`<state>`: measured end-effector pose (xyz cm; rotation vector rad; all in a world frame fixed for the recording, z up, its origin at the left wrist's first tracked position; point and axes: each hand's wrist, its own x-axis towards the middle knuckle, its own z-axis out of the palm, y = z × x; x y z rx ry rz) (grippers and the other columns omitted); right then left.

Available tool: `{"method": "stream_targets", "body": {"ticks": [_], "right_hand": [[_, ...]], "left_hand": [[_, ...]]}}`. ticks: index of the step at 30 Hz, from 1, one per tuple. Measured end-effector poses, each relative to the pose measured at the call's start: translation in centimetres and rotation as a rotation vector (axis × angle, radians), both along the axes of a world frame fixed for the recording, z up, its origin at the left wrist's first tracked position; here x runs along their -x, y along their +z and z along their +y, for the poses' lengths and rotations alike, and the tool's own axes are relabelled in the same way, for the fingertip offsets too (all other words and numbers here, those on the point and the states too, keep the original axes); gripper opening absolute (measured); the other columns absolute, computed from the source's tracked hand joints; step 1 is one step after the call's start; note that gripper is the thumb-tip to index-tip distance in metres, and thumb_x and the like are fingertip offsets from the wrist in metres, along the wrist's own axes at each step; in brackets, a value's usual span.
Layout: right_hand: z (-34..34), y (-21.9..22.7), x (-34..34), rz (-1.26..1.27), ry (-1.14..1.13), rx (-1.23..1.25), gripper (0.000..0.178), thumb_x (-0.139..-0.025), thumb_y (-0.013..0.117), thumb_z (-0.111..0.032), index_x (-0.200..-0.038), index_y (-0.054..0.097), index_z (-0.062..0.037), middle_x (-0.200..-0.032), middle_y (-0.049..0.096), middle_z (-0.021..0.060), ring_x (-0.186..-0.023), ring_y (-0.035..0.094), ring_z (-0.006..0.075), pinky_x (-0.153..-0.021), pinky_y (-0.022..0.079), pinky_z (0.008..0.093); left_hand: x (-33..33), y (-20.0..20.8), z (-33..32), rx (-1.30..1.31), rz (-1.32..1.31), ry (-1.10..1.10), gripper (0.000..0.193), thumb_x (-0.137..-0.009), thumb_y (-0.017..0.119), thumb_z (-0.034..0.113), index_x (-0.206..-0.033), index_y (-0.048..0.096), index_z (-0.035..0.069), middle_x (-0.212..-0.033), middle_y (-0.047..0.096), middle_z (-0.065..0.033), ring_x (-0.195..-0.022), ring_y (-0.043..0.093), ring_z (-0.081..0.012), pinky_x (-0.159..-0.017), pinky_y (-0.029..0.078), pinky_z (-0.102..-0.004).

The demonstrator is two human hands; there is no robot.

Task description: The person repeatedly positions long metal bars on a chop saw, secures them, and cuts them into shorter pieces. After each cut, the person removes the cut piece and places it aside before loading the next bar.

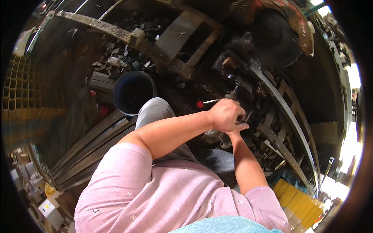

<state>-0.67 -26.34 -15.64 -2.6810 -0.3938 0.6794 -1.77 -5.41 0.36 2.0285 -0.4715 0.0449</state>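
My left hand (225, 115) is closed, its fingers curled down over a part of the dark machine (233, 90) in front of me. What it grips is hidden under the palm. My right hand (237, 127) meets it from below, close against it. Most of its fingers are covered, so I cannot see how they are set. Just left of the hands, a thin pale rod with a red knob (200, 104) sticks out from beside my left knuckles. Dark metal parts and a crumpled, pale, clear-looking piece (217, 136) lie around and under the hands.
A dark bucket (134, 93) stands by my left knee. Beyond it lies a heap of small cut blocks (120, 56). Long metal bars (89, 145) lie at the left, near stacked yellow square tubes (27, 89). A long curved-looking rail (285, 105) runs along the right, near yellow bars (297, 200).
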Motion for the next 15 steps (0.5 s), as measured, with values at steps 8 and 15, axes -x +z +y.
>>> {"method": "stream_targets", "body": {"ticks": [8, 15], "right_hand": [[-0.7, 5.5, -3.2, 0.319, 0.046, 0.376, 0.036, -0.094, 0.079, -0.036, -0.108, 0.077, -0.0027, -0.099, 0.079, 0.0129, -0.084, 0.074, 0.0232, -0.070, 0.056, 0.0375], [-1.3, 32.3, -12.5, 0.335, -0.193, 0.083, 0.045, -0.100, 0.074, -0.044, -0.115, 0.076, -0.0013, -0.095, 0.080, 0.0124, -0.081, 0.076, 0.0207, -0.066, 0.058, 0.0342]], "left_hand": [[-0.6, -1.4, 0.0, 0.089, -0.130, -0.008, 0.043, -0.079, 0.085, 0.045, -0.078, 0.072, 0.004, -0.079, 0.071, -0.0220, -0.082, 0.071, -0.0449, -0.075, 0.057, -0.0525], [0.7, -1.8, 0.1, 0.045, -0.214, 0.012, 0.034, -0.079, 0.079, 0.039, -0.086, 0.075, 0.006, -0.087, 0.076, -0.0158, -0.089, 0.074, -0.0402, -0.080, 0.059, -0.0507]]}}
